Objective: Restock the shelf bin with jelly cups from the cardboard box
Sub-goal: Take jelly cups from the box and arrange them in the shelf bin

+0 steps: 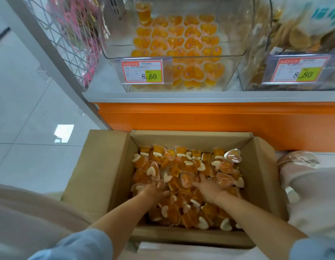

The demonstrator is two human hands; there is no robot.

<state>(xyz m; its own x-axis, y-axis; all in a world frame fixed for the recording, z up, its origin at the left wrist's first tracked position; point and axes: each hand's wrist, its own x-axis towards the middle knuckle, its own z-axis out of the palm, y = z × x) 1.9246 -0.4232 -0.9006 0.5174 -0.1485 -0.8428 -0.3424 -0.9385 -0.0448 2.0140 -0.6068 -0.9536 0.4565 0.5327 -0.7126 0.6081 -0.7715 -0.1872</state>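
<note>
An open cardboard box (pixel 99 171) on the floor is full of orange heart-shaped jelly cups (pixel 174 162). Both my hands are down among the cups in the middle of the box. My left hand (pixel 156 190) lies on the pile with its fingers reaching into the cups. My right hand (pixel 207 186) rests on the pile with fingers spread over a cup. Whether either hand grips a cup is hidden. Above, a clear plastic shelf bin (pixel 245 44) holds a layer of the same orange cups (pixel 181 40).
A price tag reading 8.60 (pixel 142 72) hangs on the bin front. A second clear bin (pixel 301 44) with round snacks stands to the right. An orange shelf base (pixel 200 117) runs behind the box. A wire rack (pixel 69 34) stands at the left. A foot in a sandal (pixel 297 160) is right of the box.
</note>
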